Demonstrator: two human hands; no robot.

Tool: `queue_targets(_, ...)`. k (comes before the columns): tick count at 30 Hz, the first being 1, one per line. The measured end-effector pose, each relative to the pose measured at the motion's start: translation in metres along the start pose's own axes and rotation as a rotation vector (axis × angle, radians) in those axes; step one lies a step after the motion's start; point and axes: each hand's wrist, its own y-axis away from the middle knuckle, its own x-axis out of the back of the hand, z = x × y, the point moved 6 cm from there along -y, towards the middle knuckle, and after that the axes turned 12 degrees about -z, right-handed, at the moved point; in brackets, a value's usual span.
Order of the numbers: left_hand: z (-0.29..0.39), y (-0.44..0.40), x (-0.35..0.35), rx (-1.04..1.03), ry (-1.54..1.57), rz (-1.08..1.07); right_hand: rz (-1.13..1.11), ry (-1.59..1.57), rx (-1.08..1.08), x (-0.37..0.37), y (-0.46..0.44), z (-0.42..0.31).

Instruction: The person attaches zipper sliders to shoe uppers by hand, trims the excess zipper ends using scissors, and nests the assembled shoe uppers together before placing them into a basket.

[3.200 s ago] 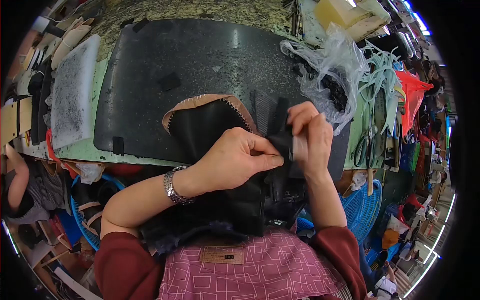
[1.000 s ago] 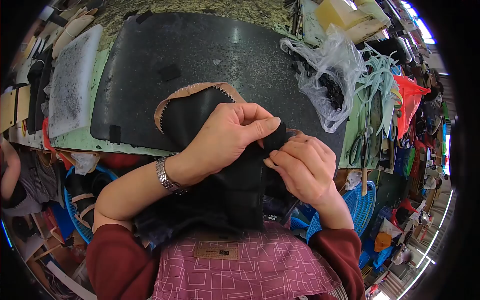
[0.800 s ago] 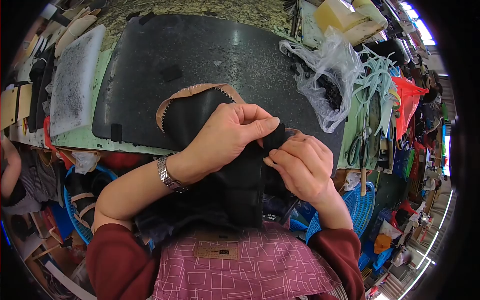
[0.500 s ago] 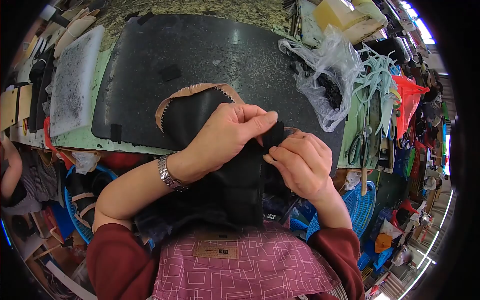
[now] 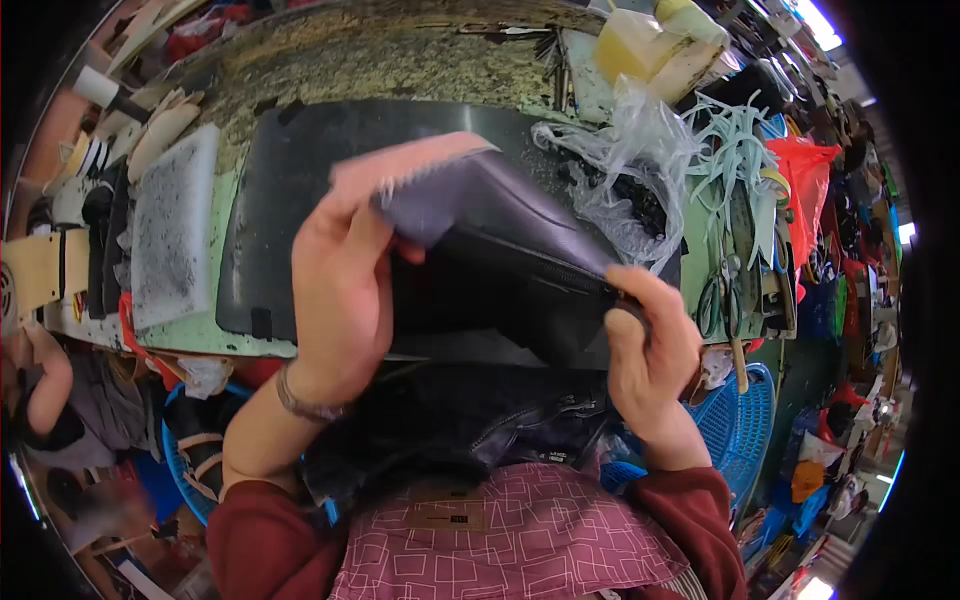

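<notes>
A black leather boot upper (image 5: 520, 240) with a zip along it is stretched between my two hands above the bench. Its tan, zigzag-stitched edge (image 5: 425, 163) is raised at the left end and blurred by motion. My left hand (image 5: 345, 285) is closed on that end, its fingers partly hidden behind the leather. At the other end my right hand (image 5: 655, 350) pinches the upper's edge between thumb and fingers. Beneath the upper lies a dark work mat (image 5: 270, 200) scattered with scraps.
On the right are a clear plastic bag (image 5: 640, 140), pale green strips (image 5: 735, 150), scissors (image 5: 728, 285) and a red bag (image 5: 805, 190). A white slab (image 5: 175, 230) stands left. Blue baskets (image 5: 745, 425) flank my lap. Another person's arm (image 5: 48, 385) shows at far left.
My hands have moved apart, the left toward the tan-edged end and the right slightly rightward. The boot upper has been lifted and turned, and its zip side now shows.
</notes>
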Motion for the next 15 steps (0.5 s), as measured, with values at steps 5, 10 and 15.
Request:
queue_targets(5, -0.004, 0.052, -0.016, -0.020, 0.149, -0.022, 0.160, -0.683, 0.015, -0.025, -0.016, 0.012)
queue_targets(10, -0.012, 0.078, 0.008, -0.069, 0.066, -0.016, 0.149, -1.017, -0.013, -0.028, -0.029, -0.001)
queue_targets(15, 0.010, 0.071, -0.016, -0.138, 0.023, -0.067, 0.062, -1.080, -0.048, -0.031, -0.032, 0.003)
